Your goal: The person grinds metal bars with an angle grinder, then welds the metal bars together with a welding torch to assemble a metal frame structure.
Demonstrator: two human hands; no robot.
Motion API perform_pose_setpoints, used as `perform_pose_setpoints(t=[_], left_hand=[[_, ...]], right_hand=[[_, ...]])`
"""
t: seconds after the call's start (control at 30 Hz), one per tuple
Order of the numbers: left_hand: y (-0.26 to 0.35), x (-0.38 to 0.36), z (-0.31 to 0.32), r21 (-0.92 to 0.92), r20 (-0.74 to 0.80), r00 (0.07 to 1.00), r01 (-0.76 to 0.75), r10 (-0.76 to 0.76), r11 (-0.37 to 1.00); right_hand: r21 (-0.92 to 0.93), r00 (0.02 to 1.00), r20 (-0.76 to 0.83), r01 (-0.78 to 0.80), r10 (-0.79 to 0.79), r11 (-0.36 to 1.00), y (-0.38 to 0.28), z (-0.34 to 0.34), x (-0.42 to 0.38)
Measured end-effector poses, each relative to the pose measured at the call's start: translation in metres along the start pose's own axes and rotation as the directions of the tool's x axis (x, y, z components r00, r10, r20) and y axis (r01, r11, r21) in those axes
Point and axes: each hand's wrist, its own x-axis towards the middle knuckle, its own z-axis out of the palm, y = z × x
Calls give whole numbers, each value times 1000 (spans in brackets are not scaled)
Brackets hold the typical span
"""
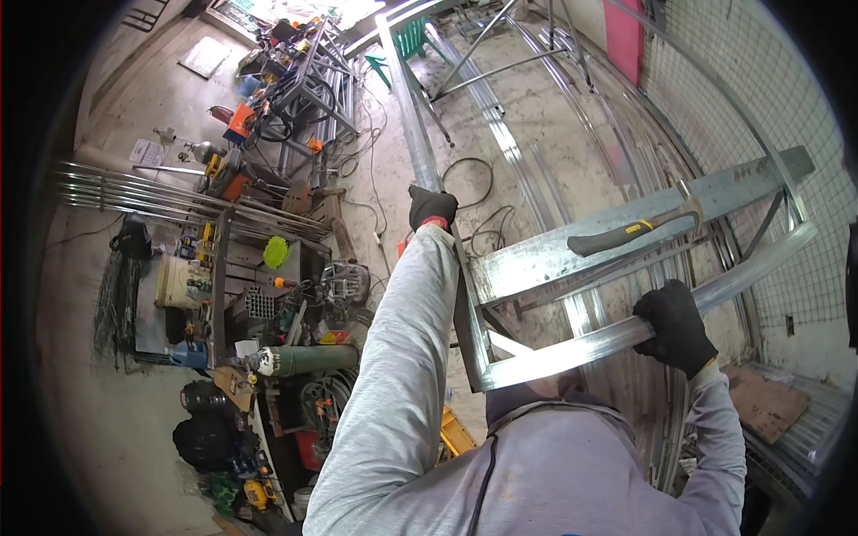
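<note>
My left hand [433,207], in a black glove with a red cuff, is closed around a long metal tube [407,98] that runs away from me toward the bright far end. My right hand [675,330], also black-gloved, grips a shiny metal tube [572,350] closest to my body. Between the hands, a wide galvanized beam [518,268] lies across the dark metal trestle [471,330]. A claw hammer [626,234] with a grey and yellow handle rests on the beam, untouched. Both hands' fingertips are partly hidden.
Steel lengths [500,125] lie along the floor ahead, near a green plastic chair [409,43] and loose cables [469,179]. At left stand a cluttered tool shelf [219,295] and a green gas cylinder [308,359]. Wire mesh [751,161] lines the right wall.
</note>
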Motion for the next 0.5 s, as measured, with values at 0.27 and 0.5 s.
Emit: perform_pose_setpoints(t=[0.27, 0.5], left_hand=[[1, -5, -6, 6, 6, 1000, -15, 15, 1000], [-9, 5, 8, 8, -99, 992, -77, 78, 997]], right_hand=[[-22, 999, -36, 22, -23, 1000, -4, 2, -1], [-34, 998, 0, 60, -60, 998, 1, 4, -2]])
